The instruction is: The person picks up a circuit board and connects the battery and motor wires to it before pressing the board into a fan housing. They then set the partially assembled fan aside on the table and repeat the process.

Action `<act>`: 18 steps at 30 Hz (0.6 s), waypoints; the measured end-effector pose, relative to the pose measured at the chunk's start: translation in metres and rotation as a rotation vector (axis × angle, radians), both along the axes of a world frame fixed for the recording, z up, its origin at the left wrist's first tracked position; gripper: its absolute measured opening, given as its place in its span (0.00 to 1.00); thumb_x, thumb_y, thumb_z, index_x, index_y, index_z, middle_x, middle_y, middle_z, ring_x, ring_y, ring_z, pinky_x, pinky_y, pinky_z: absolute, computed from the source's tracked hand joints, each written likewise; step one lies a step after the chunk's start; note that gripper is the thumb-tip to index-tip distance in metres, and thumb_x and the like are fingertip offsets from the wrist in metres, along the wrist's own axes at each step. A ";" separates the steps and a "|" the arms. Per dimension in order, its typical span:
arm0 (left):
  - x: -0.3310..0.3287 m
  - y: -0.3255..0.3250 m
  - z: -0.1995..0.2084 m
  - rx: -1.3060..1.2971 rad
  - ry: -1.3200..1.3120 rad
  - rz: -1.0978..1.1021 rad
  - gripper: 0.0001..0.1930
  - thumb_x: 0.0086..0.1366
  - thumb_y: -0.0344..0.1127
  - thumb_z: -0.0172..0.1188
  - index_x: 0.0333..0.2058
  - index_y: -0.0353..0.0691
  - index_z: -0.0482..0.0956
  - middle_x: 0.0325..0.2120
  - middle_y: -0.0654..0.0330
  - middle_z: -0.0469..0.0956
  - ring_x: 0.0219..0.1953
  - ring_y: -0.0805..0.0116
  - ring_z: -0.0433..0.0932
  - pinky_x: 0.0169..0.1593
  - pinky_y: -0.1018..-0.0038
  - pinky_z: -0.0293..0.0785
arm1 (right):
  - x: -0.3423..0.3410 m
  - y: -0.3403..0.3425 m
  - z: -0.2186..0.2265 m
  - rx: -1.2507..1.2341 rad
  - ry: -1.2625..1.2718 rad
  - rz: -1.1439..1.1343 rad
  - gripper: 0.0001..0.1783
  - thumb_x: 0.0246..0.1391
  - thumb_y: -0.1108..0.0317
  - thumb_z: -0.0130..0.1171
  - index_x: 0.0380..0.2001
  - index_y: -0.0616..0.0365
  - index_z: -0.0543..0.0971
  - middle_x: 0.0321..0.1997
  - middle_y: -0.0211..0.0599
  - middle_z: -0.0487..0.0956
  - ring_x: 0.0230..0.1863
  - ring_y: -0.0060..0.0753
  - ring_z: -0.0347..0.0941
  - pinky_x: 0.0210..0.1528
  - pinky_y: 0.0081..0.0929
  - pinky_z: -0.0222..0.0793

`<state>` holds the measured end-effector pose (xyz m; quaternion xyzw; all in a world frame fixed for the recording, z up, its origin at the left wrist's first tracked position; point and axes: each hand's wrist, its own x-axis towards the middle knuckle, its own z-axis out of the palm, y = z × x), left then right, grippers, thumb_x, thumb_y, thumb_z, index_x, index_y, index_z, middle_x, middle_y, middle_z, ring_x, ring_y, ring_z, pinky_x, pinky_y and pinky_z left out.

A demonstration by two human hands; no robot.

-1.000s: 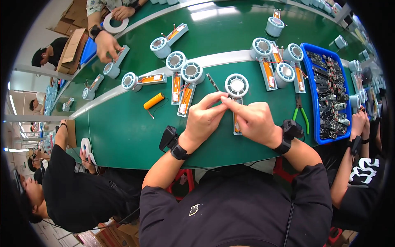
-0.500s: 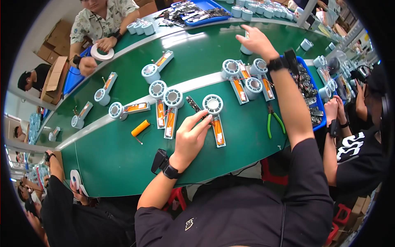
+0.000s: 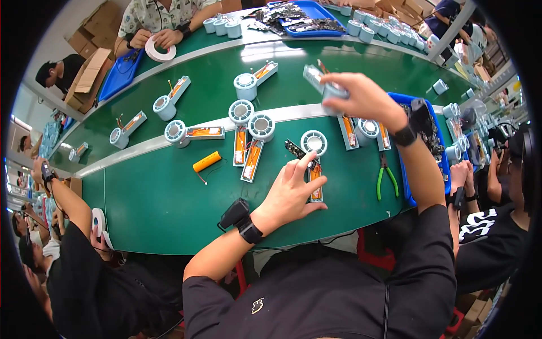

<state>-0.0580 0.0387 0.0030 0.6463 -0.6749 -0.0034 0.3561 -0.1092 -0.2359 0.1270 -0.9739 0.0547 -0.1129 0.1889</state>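
Observation:
My left hand [image 3: 289, 192] is spread over a light-blue handheld fan [image 3: 314, 143] whose handle holds an orange battery. A fingertip is at the narrow black circuit board [image 3: 294, 149] lying across that fan; whether it presses on it I cannot tell. Raised over the far green belt, my right hand [image 3: 366, 97] is closed round the round head of another light-blue handheld fan [image 3: 314, 78], its handle pointing far left. Below my right hand, a fan [image 3: 368, 129] and more battery-filled handles stand at the table's far edge, partly hidden.
Green pliers [image 3: 386, 182] lie at the right, beside a blue tray [image 3: 407, 186] of circuit boards. A loose orange battery [image 3: 206, 161] and several fans [image 3: 261, 126] are at left. More fans [image 3: 164, 107] sit on the belt. Across it, a person holds a tape roll [image 3: 160, 50].
My right hand has closed on a fan and moved back nearer, lifting it. My left hand's fingers have spread, leaving the circuit board on the fan. The view has shifted slightly.

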 end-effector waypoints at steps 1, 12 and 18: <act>0.001 -0.001 -0.002 -0.008 -0.002 -0.012 0.30 0.49 0.46 0.79 0.51 0.49 0.81 0.66 0.49 0.57 0.58 0.48 0.63 0.60 0.56 0.71 | -0.008 0.011 -0.001 0.002 0.006 0.002 0.26 0.52 0.59 0.71 0.52 0.61 0.80 0.40 0.50 0.85 0.43 0.49 0.82 0.52 0.41 0.74; -0.002 -0.001 -0.004 0.022 0.033 -0.050 0.23 0.48 0.43 0.79 0.40 0.44 0.79 0.64 0.49 0.59 0.55 0.49 0.69 0.55 0.59 0.76 | -0.043 0.025 -0.025 -0.311 0.202 0.205 0.33 0.44 0.56 0.76 0.53 0.58 0.80 0.39 0.42 0.82 0.48 0.47 0.76 0.55 0.41 0.68; -0.001 0.001 -0.015 0.018 0.018 -0.106 0.24 0.46 0.43 0.79 0.37 0.41 0.77 0.62 0.50 0.61 0.37 0.58 0.77 0.39 0.64 0.81 | 0.021 0.002 0.014 0.069 0.445 0.227 0.32 0.49 0.69 0.68 0.60 0.58 0.75 0.42 0.42 0.83 0.55 0.47 0.74 0.59 0.42 0.68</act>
